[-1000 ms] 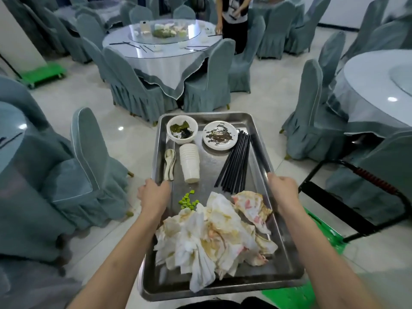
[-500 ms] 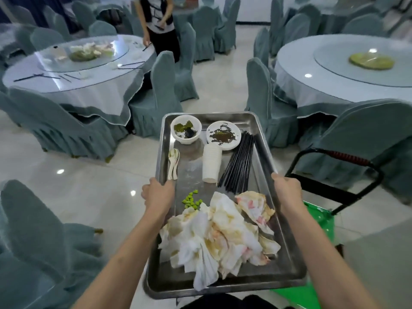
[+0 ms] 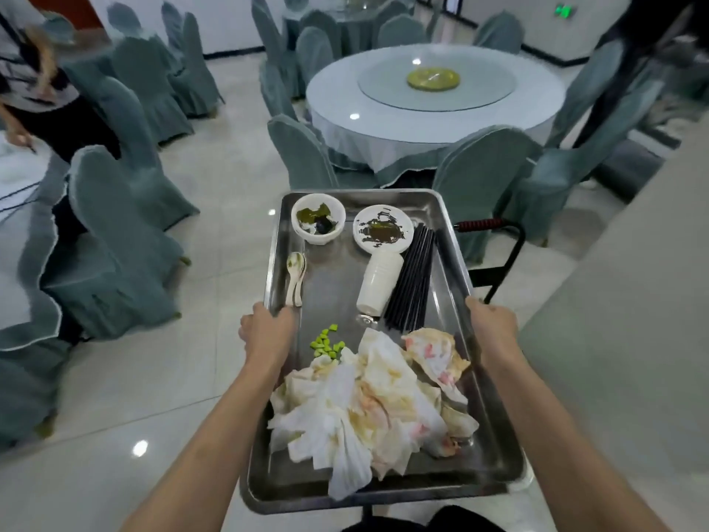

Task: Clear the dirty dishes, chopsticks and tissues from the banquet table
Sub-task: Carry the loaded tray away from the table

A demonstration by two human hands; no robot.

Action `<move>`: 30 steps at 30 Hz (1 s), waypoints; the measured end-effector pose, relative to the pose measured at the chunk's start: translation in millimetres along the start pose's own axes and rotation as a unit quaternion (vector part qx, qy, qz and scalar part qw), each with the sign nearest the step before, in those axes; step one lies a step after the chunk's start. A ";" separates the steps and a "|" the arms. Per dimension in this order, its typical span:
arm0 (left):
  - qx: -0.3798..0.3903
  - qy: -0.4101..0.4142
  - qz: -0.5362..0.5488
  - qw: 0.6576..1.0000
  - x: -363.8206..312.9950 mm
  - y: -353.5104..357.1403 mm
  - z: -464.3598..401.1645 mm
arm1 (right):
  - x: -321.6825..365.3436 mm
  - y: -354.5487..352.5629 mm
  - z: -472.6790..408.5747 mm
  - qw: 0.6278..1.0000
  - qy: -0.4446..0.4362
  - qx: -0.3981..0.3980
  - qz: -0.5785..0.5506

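I carry a steel tray [image 3: 330,282] in front of me. My left hand [image 3: 266,330] grips its left rim and my right hand [image 3: 491,326] grips its right rim. On the tray's far end stand a dirty white bowl [image 3: 318,220] and a sauce-smeared small plate [image 3: 383,229]. Behind them lie white spoons [image 3: 295,278], a stack of white cups [image 3: 379,283] on its side and a bundle of black chopsticks [image 3: 412,278]. A heap of stained tissues [image 3: 376,401] fills the near end, with green food bits [image 3: 326,341] beside it.
A round banquet table [image 3: 433,109] with a glass turntable and grey-covered chairs stands ahead. More covered chairs [image 3: 111,232] are to the left, where a person [image 3: 34,82] stands by another table. A black cart handle [image 3: 498,247] is right of the tray, beside a grey surface [image 3: 621,301].
The view has swung to the right: the right-hand round table now lies straight ahead and the other person has shifted to the far left. Both hands still hold the tray; the cup stack has rolled rightward.
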State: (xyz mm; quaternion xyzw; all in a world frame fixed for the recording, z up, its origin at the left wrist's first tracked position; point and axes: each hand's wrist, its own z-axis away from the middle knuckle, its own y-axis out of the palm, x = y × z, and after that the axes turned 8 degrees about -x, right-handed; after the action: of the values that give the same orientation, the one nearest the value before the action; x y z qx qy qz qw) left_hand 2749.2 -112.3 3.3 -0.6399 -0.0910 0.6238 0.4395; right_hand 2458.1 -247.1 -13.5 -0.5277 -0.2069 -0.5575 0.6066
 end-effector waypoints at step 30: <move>0.330 0.250 -0.061 0.908 -221.9 308.7 -48.6 | -35.6 -71.9 -103.2 0.879 0.201 -0.407 -0.147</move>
State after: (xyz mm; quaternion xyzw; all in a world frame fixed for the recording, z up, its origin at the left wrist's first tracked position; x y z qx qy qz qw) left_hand 2613.0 -466.0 -54.0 -0.5864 0.1943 0.4093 0.6715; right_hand 2348.5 -307.8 -50.8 -0.5680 0.0895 -0.7694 0.2780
